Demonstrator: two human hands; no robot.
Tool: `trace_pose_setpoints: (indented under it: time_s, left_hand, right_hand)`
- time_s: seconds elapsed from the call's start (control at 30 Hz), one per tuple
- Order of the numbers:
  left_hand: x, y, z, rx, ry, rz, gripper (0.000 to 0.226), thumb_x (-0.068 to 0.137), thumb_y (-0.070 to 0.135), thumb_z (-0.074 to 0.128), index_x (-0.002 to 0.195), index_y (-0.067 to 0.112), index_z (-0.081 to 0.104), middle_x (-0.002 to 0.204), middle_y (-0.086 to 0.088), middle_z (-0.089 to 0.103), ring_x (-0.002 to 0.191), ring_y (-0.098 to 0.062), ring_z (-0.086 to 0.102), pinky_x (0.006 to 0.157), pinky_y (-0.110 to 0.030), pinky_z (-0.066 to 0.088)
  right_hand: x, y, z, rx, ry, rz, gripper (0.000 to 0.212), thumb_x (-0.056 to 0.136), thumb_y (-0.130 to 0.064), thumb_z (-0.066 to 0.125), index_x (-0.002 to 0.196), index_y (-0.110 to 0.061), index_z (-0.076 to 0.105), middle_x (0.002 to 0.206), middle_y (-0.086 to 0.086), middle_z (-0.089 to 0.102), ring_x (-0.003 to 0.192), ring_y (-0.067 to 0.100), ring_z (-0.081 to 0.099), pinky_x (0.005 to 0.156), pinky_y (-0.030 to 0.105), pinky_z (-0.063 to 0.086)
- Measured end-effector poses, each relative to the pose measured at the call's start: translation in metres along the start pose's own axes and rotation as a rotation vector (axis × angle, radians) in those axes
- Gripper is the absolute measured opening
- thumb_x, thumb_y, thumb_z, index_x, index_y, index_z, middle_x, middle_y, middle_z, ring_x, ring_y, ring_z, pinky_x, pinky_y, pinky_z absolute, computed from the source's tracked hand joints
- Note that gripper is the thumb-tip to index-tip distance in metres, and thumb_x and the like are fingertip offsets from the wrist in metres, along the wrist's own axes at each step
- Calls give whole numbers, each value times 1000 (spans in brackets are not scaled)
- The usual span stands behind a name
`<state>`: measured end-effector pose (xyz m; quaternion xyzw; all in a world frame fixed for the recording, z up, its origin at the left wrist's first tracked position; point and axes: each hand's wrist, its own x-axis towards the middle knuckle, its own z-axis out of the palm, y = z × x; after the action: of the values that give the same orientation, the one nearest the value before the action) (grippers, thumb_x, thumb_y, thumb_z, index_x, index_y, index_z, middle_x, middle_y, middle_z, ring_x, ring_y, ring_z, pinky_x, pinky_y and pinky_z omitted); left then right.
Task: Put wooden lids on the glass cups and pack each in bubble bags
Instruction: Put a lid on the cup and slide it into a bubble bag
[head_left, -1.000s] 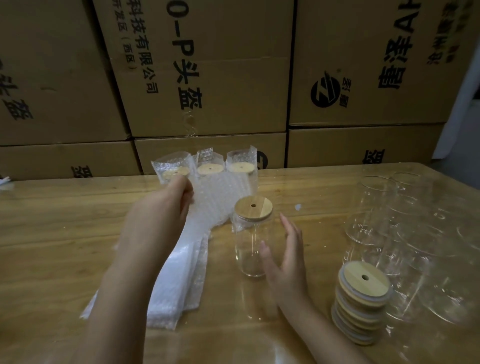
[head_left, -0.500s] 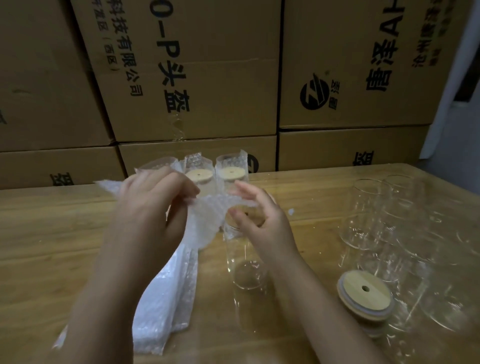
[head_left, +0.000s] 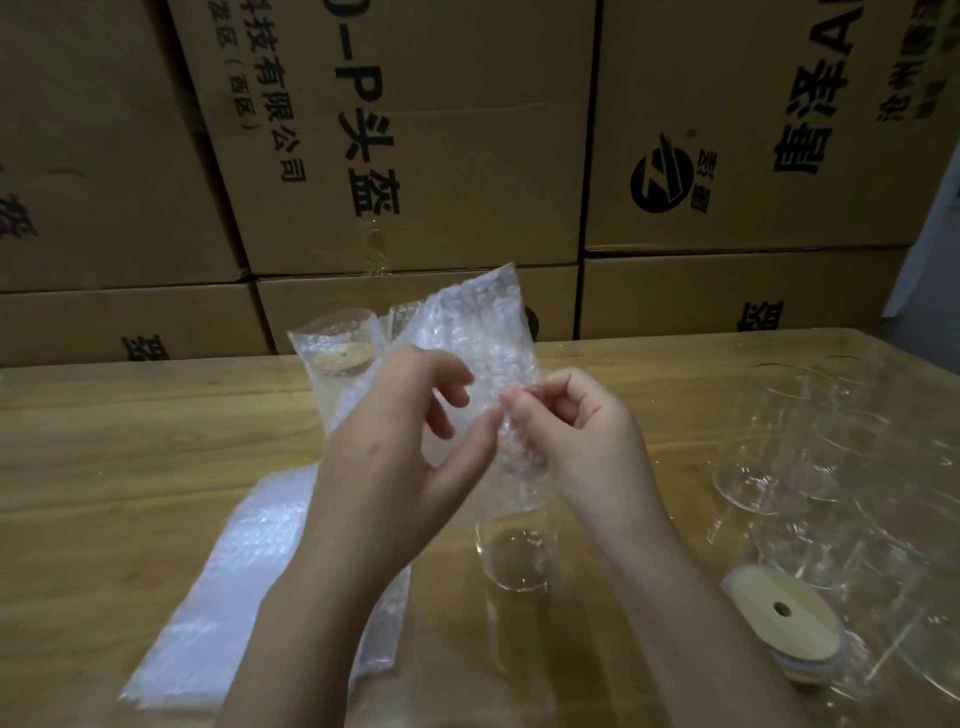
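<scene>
Warehouse packing bench: stacked printed cartons (head_left: 395, 145) behind table (head_left: 130, 441).

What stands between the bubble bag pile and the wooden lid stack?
One upright glass cup, its top hidden by the held bubble bag; head view.

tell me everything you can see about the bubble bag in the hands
The bubble bag is clear plastic covered in small air bubbles, whitish where light hits. It is held up over the table, roughly upright and slightly tilted. The left hand and right hand pinch its lower part between thumb and fingertips. It hangs in front of a glass cup standing on the table; whether they touch cannot be told.
</scene>
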<state>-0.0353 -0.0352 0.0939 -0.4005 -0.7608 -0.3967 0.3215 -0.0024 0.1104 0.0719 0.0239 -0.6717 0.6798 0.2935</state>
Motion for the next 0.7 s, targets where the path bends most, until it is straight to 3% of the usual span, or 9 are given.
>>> trace_pose_setpoints:
  time_s: [0.07, 0.17, 0.27, 0.37, 0.57, 0.7]
  left_hand:
    - [-2, -2, 7, 77, -119, -21, 18, 86, 47, 52, 89, 30, 52, 87, 17, 51, 76, -5, 56, 54, -19, 43]
    - [-3, -5, 12, -58, -173, -184, 12, 87, 44, 50, 84, 34, 57, 89, 18, 58, 81, -2, 61, 58, -17, 46]
    - [-3, -7, 15, -263, -145, -370, 13, 86, 34, 51, 79, 32, 60, 84, 15, 67, 75, -3, 66, 59, -24, 52]
    - [-2, -11, 17, -293, -157, -450, 11, 88, 30, 55, 80, 27, 62, 81, 14, 69, 71, -4, 68, 59, -31, 56]
    - [-3, -15, 20, -454, -166, -692, 24, 85, 37, 65, 82, 13, 66, 77, 4, 71, 70, -8, 70, 51, -18, 50]
    - [-3, -18, 20, -449, -154, -744, 18, 86, 27, 62, 78, 12, 67, 71, 3, 71, 67, -5, 69, 51, -15, 49]
  right_hand:
    - [-3, 0, 3, -39, 15, -20, 13, 87, -22, 69, 77, -21, 60, 69, -6, 68, 62, 2, 63, 56, 14, 49]
    - [-5, 3, 4, -173, 59, -69, 15, 86, -26, 69, 76, -25, 58, 75, -3, 67, 68, 7, 64, 61, 21, 53]
    - [-4, 5, 4, -270, 59, -71, 19, 84, -29, 71, 74, -27, 55, 68, -14, 60, 61, 0, 55, 56, 14, 46]
    - [-4, 7, 4, -342, 19, -60, 25, 84, -30, 71, 71, -29, 50, 61, -25, 53, 57, -5, 49, 52, 9, 40]
    - [-4, 5, 7, -510, -88, -120, 32, 86, -26, 66, 65, -29, 42, 61, -26, 50, 56, 0, 45, 53, 13, 38]
    - [-7, 1, 8, -549, -184, -123, 29, 86, -31, 65, 67, -27, 44, 60, -26, 51, 54, 1, 45, 50, 15, 36]
